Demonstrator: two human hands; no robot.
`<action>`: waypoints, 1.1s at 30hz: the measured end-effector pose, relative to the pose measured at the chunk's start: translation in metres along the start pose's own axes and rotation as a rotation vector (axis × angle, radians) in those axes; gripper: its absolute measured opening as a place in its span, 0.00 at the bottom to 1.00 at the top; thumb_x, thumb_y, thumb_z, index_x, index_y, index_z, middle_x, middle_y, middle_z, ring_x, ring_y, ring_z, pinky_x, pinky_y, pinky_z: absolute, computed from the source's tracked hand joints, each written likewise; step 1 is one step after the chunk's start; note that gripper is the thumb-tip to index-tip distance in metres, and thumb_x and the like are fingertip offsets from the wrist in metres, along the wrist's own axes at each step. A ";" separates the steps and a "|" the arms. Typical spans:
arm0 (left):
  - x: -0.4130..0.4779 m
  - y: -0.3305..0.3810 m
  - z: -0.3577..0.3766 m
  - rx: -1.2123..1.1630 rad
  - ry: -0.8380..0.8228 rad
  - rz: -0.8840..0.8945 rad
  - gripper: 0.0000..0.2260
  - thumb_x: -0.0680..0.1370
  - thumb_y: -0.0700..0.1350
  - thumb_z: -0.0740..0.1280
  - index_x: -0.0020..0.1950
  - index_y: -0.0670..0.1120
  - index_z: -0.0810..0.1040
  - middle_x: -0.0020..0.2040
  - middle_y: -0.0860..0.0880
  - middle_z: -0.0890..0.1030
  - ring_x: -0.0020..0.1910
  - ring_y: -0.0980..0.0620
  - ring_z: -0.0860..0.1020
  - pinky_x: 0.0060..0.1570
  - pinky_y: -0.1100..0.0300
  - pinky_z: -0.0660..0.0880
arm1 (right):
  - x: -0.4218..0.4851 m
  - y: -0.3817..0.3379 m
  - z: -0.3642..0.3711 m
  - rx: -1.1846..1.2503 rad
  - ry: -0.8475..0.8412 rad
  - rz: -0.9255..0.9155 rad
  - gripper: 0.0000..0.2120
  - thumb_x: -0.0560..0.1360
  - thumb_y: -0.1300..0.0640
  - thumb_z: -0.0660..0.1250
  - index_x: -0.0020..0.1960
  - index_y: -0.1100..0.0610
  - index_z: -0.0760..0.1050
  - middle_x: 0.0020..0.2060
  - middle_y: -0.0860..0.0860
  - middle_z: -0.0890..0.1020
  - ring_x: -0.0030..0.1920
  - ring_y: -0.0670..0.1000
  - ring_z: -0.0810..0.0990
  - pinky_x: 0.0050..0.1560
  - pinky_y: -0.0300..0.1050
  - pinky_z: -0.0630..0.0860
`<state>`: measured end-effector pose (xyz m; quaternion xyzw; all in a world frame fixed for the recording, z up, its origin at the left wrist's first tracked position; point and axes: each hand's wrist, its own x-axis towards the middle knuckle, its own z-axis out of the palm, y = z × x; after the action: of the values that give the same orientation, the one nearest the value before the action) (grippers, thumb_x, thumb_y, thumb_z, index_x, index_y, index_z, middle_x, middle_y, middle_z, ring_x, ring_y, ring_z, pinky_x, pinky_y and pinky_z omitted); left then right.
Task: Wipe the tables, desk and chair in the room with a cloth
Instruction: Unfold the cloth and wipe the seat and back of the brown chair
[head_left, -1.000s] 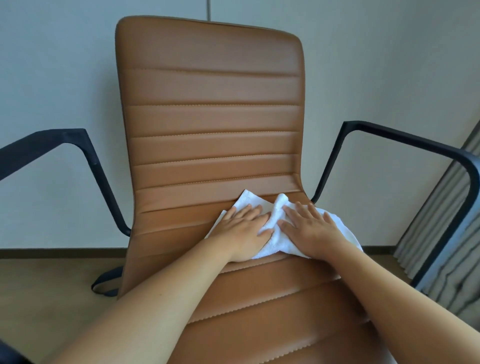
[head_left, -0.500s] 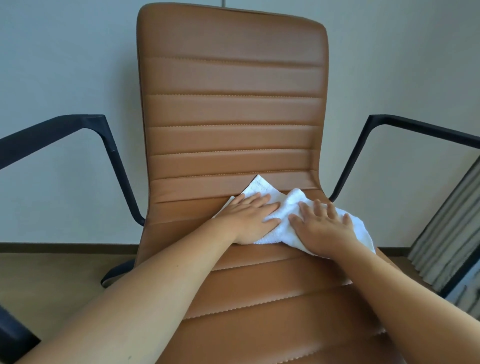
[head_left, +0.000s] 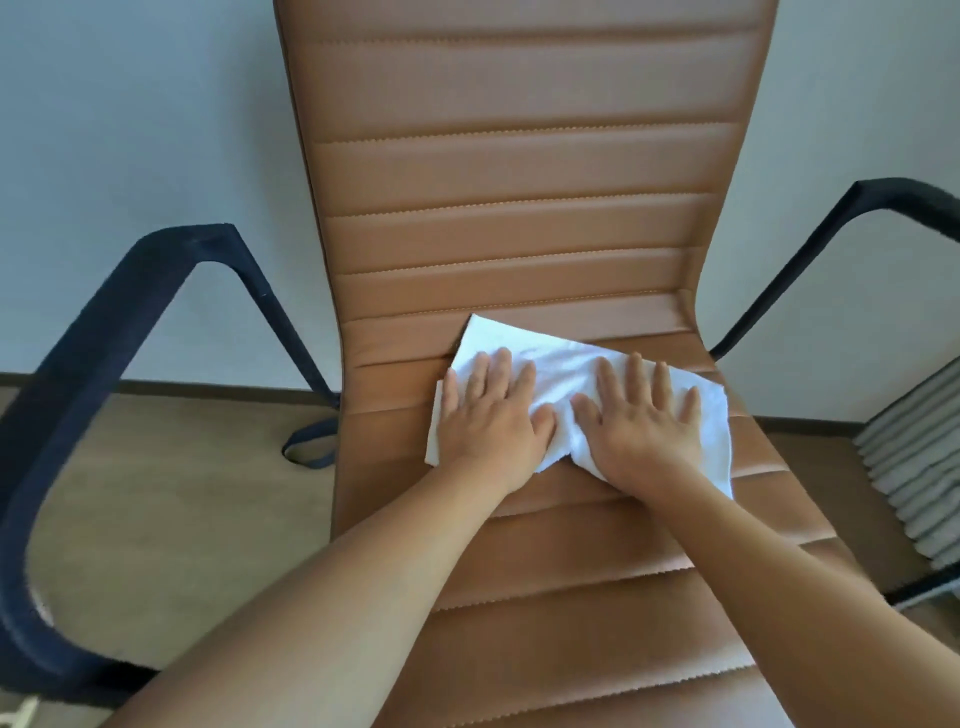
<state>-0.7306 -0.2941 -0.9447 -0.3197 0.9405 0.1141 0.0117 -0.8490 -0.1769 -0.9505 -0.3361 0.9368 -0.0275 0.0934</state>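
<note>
My left hand (head_left: 491, 426) and right hand (head_left: 641, 428) press flat, fingers extended, on the white cloth (head_left: 550, 364), apparently folded, at the far end of the chair (head_left: 519, 218) seat.

Head view (steeply downward) close over chair (head_left: 519, 234)

The left arm (head_left: 363, 587) and right arm (head_left: 789, 582) stretch forward, bare. The left grip (head_left: 488, 423) lies flat on the left half of the cloth (head_left: 561, 364), the right grip (head_left: 644, 428) on its right half, fingers straight, thumbs close together.
</note>
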 end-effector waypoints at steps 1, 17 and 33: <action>-0.010 0.000 -0.001 -0.005 -0.024 -0.057 0.27 0.83 0.63 0.43 0.82 0.59 0.46 0.83 0.53 0.40 0.81 0.48 0.37 0.76 0.37 0.36 | -0.009 -0.005 0.000 0.009 -0.021 0.008 0.33 0.82 0.35 0.39 0.83 0.46 0.37 0.83 0.52 0.41 0.82 0.58 0.37 0.78 0.67 0.41; -0.068 -0.067 -0.004 0.182 -0.069 0.129 0.32 0.82 0.66 0.35 0.82 0.53 0.51 0.83 0.44 0.50 0.82 0.42 0.47 0.77 0.44 0.45 | -0.103 -0.060 0.016 0.039 -0.101 -0.032 0.36 0.78 0.36 0.29 0.82 0.50 0.36 0.81 0.57 0.35 0.80 0.61 0.30 0.75 0.69 0.31; -0.148 -0.085 -0.016 0.038 -0.120 -0.077 0.30 0.80 0.61 0.52 0.79 0.48 0.61 0.78 0.37 0.64 0.77 0.36 0.63 0.70 0.37 0.64 | -0.161 -0.070 0.014 0.064 -0.025 -0.120 0.29 0.83 0.43 0.46 0.81 0.50 0.59 0.82 0.57 0.57 0.82 0.57 0.51 0.79 0.56 0.41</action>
<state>-0.5607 -0.2742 -0.9328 -0.3481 0.9271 0.1145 0.0784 -0.6812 -0.1288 -0.9315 -0.3886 0.9124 -0.0589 0.1138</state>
